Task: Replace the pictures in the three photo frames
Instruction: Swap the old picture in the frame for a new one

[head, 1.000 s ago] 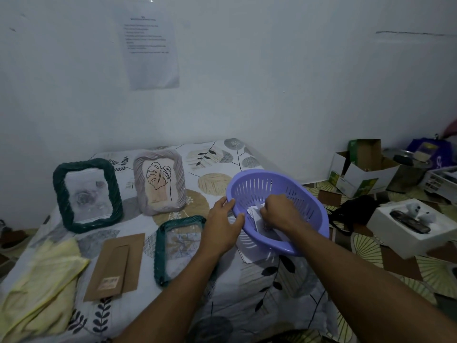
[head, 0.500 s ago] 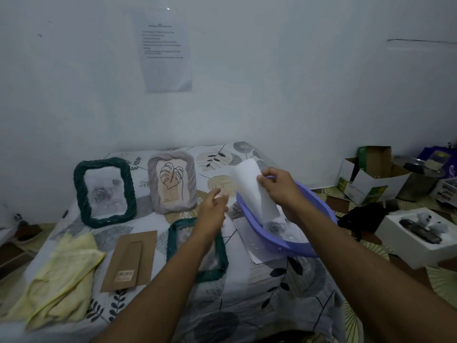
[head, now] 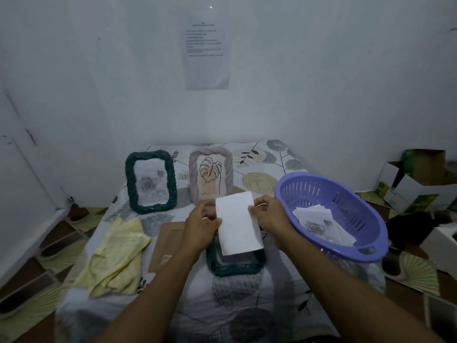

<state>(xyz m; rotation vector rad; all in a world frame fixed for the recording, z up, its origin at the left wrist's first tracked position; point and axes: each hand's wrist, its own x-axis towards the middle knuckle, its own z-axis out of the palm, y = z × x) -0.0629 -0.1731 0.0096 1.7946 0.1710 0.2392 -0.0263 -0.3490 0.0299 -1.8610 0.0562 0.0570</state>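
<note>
A white picture sheet (head: 237, 224) is held up with its blank back toward me, pinched at its left edge by my left hand (head: 201, 225) and at its right edge by my right hand (head: 269, 216). Under it a dark green frame (head: 235, 264) lies flat on the table. A second dark green frame (head: 150, 181) stands at the back left with a grey flower picture. A grey-lilac frame (head: 211, 173) with a leaf drawing stands beside it. The brown backing board (head: 168, 240) lies left of the flat frame.
A purple basket (head: 346, 231) with several loose pictures sits at the table's right edge. A yellow cloth (head: 113, 256) lies at the left. Cardboard boxes (head: 415, 181) and a white box (head: 442, 241) stand on the floor to the right. The wall is close behind.
My right hand lifted a sheet out of the basket and carried it left over the flat frame. My left hand left the basket rim and took the sheet's other edge.
</note>
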